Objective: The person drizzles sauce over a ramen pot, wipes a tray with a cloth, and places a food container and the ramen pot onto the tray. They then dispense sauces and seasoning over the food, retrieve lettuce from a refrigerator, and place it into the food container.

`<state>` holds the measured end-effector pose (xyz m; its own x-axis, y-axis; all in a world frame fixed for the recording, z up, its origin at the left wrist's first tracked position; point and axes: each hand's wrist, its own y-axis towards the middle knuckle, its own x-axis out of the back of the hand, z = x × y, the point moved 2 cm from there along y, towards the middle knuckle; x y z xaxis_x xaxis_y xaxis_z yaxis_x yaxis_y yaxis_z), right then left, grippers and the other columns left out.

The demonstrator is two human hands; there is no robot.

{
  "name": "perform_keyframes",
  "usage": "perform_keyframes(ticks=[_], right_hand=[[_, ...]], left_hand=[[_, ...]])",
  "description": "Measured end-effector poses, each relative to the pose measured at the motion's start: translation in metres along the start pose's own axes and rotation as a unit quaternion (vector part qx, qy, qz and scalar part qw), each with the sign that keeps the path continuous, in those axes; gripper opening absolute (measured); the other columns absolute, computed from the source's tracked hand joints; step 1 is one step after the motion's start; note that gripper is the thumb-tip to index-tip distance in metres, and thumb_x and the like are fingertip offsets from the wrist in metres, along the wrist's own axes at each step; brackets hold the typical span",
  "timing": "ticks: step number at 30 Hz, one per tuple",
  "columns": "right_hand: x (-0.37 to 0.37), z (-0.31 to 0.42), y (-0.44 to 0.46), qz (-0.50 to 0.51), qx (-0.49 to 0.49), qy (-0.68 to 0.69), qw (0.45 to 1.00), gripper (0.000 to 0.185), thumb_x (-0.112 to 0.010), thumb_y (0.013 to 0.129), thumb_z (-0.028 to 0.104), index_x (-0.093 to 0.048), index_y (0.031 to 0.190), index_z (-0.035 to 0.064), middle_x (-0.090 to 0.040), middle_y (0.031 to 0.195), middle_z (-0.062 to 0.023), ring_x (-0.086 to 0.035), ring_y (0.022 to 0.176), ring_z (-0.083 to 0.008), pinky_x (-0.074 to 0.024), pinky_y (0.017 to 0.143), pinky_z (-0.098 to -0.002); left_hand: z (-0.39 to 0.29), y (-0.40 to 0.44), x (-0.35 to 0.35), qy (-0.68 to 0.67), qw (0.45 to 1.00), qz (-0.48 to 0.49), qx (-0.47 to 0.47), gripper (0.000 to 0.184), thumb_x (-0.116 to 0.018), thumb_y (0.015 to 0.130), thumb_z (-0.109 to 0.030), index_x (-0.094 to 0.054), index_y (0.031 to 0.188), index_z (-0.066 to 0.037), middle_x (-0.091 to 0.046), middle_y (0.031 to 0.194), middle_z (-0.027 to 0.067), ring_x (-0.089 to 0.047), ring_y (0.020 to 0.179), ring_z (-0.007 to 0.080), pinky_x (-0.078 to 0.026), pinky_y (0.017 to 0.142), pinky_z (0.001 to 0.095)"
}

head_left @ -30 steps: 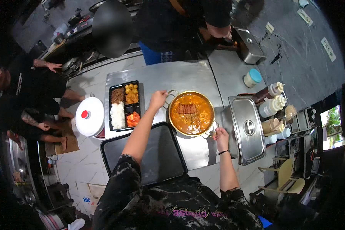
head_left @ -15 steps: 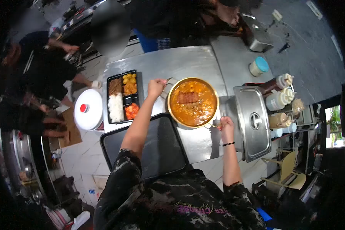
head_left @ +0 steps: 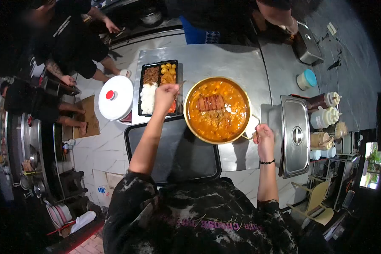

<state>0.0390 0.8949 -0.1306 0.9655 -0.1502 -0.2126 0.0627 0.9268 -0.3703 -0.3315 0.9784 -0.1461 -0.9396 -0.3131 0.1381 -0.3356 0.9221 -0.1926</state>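
A round golden pot (head_left: 216, 142) of orange-red stew (head_left: 226, 120), with a sliced slab of meat on top, is held level by its two side handles. My left hand (head_left: 165, 99) is closed on the left handle, in front of part of the black compartment food box (head_left: 141, 89). My right hand (head_left: 264, 136) grips the handle at the lower right. Beneath and nearer to me lies a large black tray (head_left: 173, 148), partly covered by the pot. White rice (head_left: 148, 99) and several side dishes fill the food box; its red portion is mostly hidden by my hand.
A steel lidded container (head_left: 297, 154) stands right, beside several squeeze bottles (head_left: 324, 117) and a blue-lidded tub (head_left: 306, 79). A white round lid with a red knob (head_left: 115, 98) is left of the table. Co-workers (head_left: 67, 38) stand at the left and far side.
The pot has come closer to the food box and looks larger, with both hands still on its handles. My view has turned, shifting the table rightward.
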Motion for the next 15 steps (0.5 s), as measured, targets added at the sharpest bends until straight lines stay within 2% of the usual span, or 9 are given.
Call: perform_keyframes(ticks=[6, 9, 15], right_hand=[[-0.022, -0.024, -0.022, 0.054, -0.030, -0.016, 0.998, 0.013, -0.056, 0.088, 0.015, -0.053, 0.078, 0.0075, -0.050, 0.060, 0.0018, -0.045, 0.046, -0.0062, -0.0327, 0.042, -0.0195], [-0.026, -0.048, -0.027, 0.076, -0.054, -0.050, 0.994, 0.012, -0.057, 0.088, 0.016, -0.053, 0.079, 0.0083, -0.051, 0.060, 0.0024, -0.048, 0.047, -0.0052, -0.0366, 0.042, -0.0191], [-0.038, -0.079, -0.030, 0.102, -0.078, -0.104, 0.986, 0.014, -0.057, 0.088, 0.018, -0.055, 0.079, 0.0078, -0.054, 0.060, 0.0011, -0.048, 0.045, -0.0052, -0.0365, 0.041, -0.0185]], left_hand=[[0.023, -0.069, 0.065, -0.068, 0.997, -0.028, 0.028, 0.016, -0.060, 0.085, -0.009, -0.063, 0.091, 0.005, -0.059, 0.068, 0.0020, -0.044, 0.053, 0.0053, -0.036, 0.049, 0.0199], [0.038, -0.100, 0.089, -0.062, 0.992, -0.076, 0.073, 0.016, -0.062, 0.084, -0.010, -0.063, 0.091, 0.005, -0.060, 0.068, 0.0033, -0.046, 0.054, 0.0056, -0.036, 0.050, 0.0198], [0.087, -0.135, 0.115, -0.060, 0.987, -0.133, 0.068, 0.016, -0.063, 0.083, -0.011, -0.063, 0.091, 0.004, -0.062, 0.070, 0.0048, -0.049, 0.055, 0.0057, -0.037, 0.050, 0.0191]])
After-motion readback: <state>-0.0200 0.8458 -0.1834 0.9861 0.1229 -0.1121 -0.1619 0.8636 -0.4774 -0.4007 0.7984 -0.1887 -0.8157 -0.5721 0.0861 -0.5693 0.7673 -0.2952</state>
